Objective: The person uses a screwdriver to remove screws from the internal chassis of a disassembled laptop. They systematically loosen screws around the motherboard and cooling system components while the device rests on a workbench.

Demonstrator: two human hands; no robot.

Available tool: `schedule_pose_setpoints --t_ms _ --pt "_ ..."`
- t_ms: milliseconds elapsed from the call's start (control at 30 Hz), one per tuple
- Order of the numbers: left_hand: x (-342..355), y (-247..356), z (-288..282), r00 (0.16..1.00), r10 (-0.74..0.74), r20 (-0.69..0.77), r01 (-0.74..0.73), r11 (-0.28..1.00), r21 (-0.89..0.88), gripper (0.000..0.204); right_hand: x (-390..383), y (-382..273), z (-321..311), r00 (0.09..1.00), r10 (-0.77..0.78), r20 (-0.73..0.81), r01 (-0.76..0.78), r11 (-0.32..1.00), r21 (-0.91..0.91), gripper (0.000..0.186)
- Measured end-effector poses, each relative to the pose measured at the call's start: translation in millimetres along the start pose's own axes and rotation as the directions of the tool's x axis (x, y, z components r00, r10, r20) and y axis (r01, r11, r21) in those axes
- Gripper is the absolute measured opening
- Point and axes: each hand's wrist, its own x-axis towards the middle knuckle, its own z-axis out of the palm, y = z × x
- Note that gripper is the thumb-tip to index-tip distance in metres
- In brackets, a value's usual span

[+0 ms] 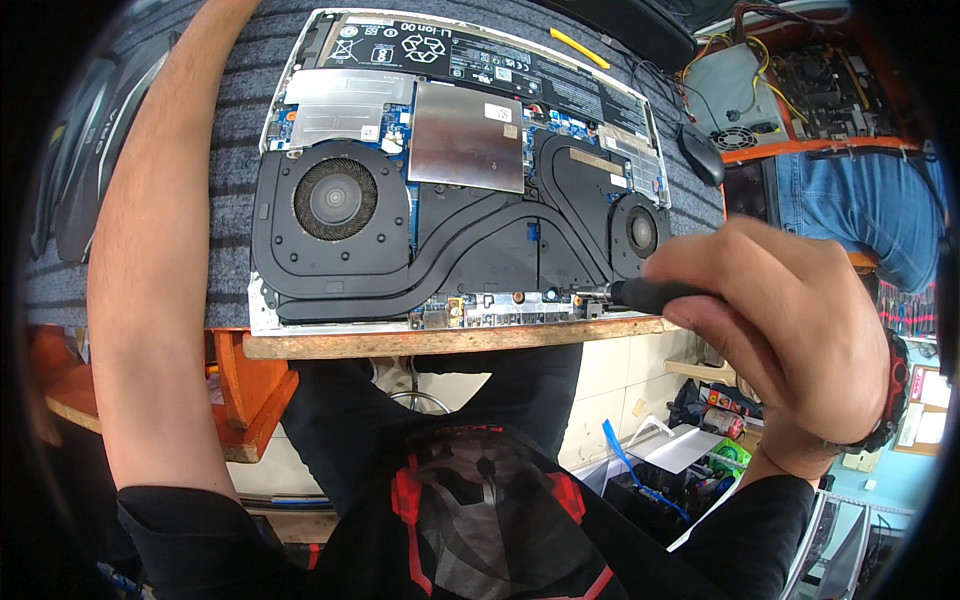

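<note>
1. This looks like a computer repair workshop (perhaps part of a shop; I cannot tell).
2. A laptop (pixel 466 150), fans and battery exposed, lies on a grey mat (pixel 235 165) over a wooden bench (pixel 450 346), a screwdriver (pixel 655 294) at its edge.
3. To the right, a power supply (pixel 737 95) trailing wires (pixel 765 58) sits beside a circuit board (pixel 830 85).
4. Below, jumbled items (pixel 660 490) fill the floor space.

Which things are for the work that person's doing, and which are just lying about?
For the work:
right hand
black screwdriver, held in that hand
opened laptop, with the tip near its front edge

Seemingly just lying about:
black mouse
grey metal box
yellow stick, maybe a spare tool
</note>
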Motion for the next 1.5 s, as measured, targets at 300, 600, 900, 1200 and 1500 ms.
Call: schedule_pose_setpoints --t_ms 300,600,900,1200,1500 --pt "-0.2 -0.9 1.2 1.000 0.021 -0.013 -0.021 1.000 -0.016 0.019 0.5 1.1 2.8 0.998 -0.057 -0.035 0.058 0.998 0.025 0.031" --pt "0.5 0.5 2.6 1.000 0.012 -0.002 -0.012 1.000 -0.020 0.018 0.0 2.2 3.0 0.994 -0.088 -0.059 0.085 0.995 -0.047 0.028" --pt "0.2 0.6 1.9 1.000 0.006 0.001 -0.006 1.000 -0.014 0.018 0.1 0.2 8.2 0.995 -0.012 -0.097 0.014 1.000 0.024 0.025" --pt "0.2 1.3 3.2 1.000 -0.009 0.003 0.009 1.000 0.002 0.018 -6.6 23.7 -8.5 0.957 -0.003 -0.290 0.014 0.999 0.035 0.025" --pt "0.2 0.0 0.3 0.999 -0.036 0.000 0.036 0.999 0.006 0.018 13.2 91.9 3.3 0.945 0.154 -0.288 -0.133 0.987 0.090 0.021"
